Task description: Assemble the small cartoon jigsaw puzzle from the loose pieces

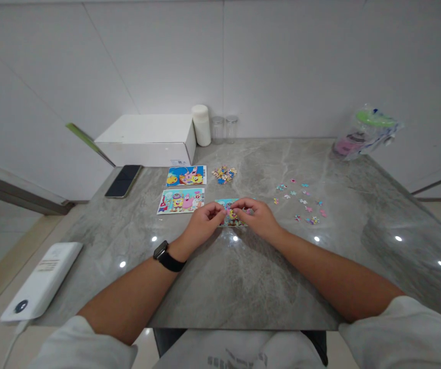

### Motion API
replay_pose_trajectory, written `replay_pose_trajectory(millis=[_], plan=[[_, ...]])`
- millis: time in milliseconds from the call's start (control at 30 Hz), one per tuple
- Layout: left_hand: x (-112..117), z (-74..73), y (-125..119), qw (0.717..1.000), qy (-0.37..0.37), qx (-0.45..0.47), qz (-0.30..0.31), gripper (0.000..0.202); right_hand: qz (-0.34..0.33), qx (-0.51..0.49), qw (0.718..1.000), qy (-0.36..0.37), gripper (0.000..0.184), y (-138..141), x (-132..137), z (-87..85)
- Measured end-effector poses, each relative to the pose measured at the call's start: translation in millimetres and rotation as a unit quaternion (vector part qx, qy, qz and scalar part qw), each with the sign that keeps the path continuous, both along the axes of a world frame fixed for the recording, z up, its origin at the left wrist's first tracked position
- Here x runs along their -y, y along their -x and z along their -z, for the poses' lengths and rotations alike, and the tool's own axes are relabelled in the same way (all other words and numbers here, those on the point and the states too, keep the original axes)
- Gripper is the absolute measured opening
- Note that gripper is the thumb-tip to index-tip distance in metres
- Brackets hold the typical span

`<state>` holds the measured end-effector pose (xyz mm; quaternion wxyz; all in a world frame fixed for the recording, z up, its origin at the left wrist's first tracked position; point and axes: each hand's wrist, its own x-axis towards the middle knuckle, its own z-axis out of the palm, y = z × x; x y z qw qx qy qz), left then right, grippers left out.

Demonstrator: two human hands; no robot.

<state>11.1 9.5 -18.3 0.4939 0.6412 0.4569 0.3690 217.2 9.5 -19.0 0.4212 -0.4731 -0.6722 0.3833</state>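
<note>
A small, partly assembled cartoon jigsaw puzzle [233, 221] lies on the grey marbled table, largely covered by my hands. My left hand [207, 219] is over its left side, thumb and forefinger pinched together; what they hold, if anything, is too small to make out. Opposite it, my right hand [258, 217] pinches what looks like a tiny jigsaw piece above the puzzle. The fingertips of both hands nearly meet. Left of the puzzle lies a cartoon picture card [181, 201], with a second blue picture card [186, 176] behind it.
A heap of jigsaw pieces [224, 175] lies beyond the puzzle, and scattered pieces [304, 201] lie to the right. Around the edges are a phone [124, 181], white power bank [42, 282], white box [143, 141], white bottle [201, 126], two glass jars and a bagged green-lidded container [364, 133].
</note>
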Motion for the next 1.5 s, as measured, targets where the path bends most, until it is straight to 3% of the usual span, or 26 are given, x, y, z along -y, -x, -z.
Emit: replay_pose_trajectory(millis=[267,633,1067,1300,1500], plan=[[-0.5,-1.1,1.6,1.0,-0.008,-0.015,-0.02,0.032,0.026,0.037,0.994,-0.105,0.015,-3.4,-2.0,-0.6],[-0.4,-4.4,1.0,0.999,-0.018,-0.031,-0.002,0.033,0.004,0.064,0.99,-0.127,0.01,-3.3,-1.1,1.3],[0.2,-1.6,0.5,0.999,-0.038,-0.037,-0.002,0.031,-0.005,0.078,0.99,-0.121,0.009,-6.3,-3.5,-4.2],[4.4,-5.5,0.3,0.997,-0.043,-0.067,0.025,0.034,-0.064,0.058,0.994,-0.061,0.015,-3.4,-0.4,-6.0],[3.3,-4.7,0.7,0.998,-0.038,-0.048,0.002,0.032,-0.038,0.028,0.999,0.003,0.011,-1.5,-2.0,-3.9]])
